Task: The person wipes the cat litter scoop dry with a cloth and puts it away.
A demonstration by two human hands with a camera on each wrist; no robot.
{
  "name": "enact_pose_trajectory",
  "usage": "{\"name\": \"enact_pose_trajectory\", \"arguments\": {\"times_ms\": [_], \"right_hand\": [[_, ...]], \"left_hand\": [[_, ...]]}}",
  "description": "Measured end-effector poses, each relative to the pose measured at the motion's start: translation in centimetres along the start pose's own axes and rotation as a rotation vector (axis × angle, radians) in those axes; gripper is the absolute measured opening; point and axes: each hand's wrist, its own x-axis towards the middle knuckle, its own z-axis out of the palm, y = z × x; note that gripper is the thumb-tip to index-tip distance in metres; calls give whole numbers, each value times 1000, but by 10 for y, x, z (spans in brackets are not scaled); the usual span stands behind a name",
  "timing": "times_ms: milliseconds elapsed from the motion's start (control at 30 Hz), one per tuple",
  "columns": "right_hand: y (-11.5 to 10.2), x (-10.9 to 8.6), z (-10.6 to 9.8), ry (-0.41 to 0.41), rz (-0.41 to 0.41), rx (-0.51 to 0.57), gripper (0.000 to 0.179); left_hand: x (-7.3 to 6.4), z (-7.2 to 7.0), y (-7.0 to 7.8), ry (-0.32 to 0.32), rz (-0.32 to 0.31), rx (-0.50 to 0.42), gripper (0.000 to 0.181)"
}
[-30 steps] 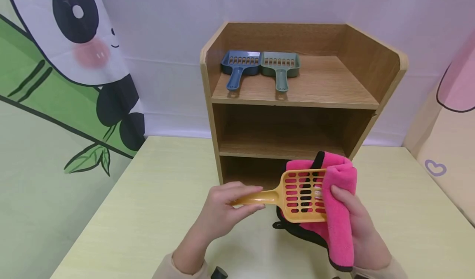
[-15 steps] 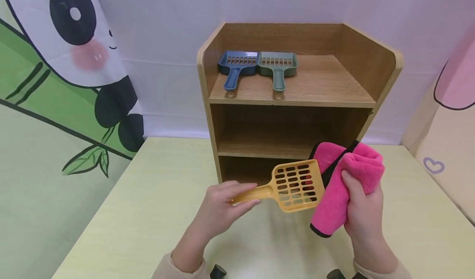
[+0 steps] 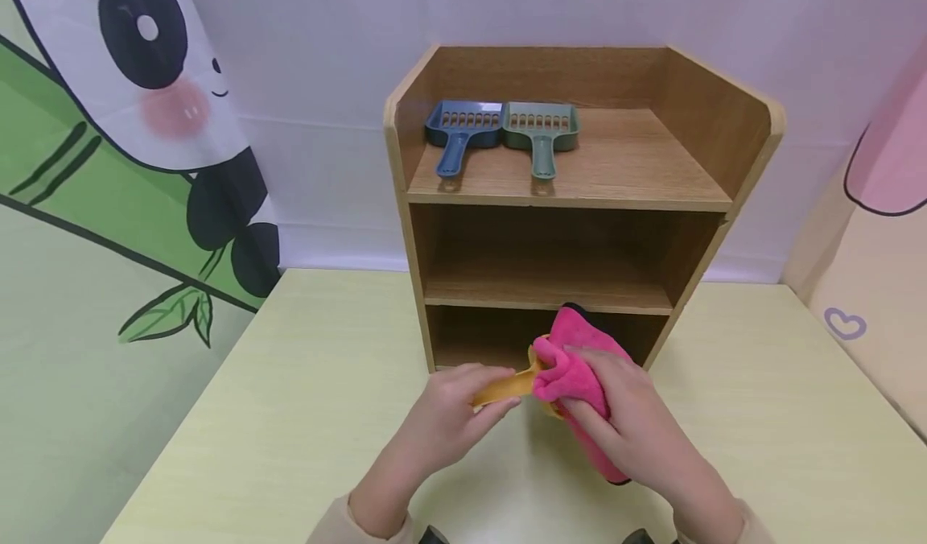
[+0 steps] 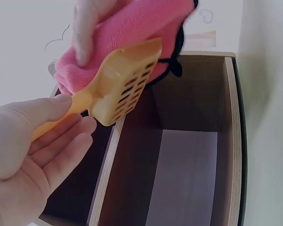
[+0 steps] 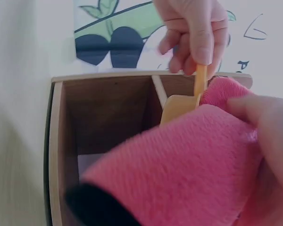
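My left hand (image 3: 459, 411) pinches the handle of a yellow slotted litter scoop (image 4: 120, 84) between thumb and fingers. A pink cloth with black edging (image 3: 579, 383) is bunched in my right hand (image 3: 637, 423), its thumb and fingers gripping the folds. In the head view the cloth covers most of the scoop's head, leaving the handle and a bit of rim showing. From the left wrist, the slotted underside faces the camera and the cloth lies against the scoop's other side. Both hands are held above the table, in front of the wooden shelf.
On the top of the wooden shelf unit (image 3: 572, 202) lie a blue litter scoop (image 3: 463, 129) and a grey-green one (image 3: 541, 129), side by side at its left. The unit stands at the back of the pale table (image 3: 304, 367), before a light cloth backdrop (image 3: 326, 85).
The right hand first drew the cloth rightward off the scoop's far end, then brought it back left over the scoop's head near the handle. The scoop has turned; the left hand keeps its hold.
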Motion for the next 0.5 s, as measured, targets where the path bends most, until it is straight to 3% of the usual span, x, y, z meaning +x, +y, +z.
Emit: {"name": "enact_pose_trajectory", "arguments": {"times_ms": [233,367,500], "right_hand": [[5,0,7,108,-101,-243,38],[9,-1,9,120,-39,-384,37],[14,-1,8,132,44,-424,33]], "left_hand": [[1,3,1,20,45,-31,25],[2,4,1,40,81,-36,25],[2,4,0,47,90,-13,25]]}}
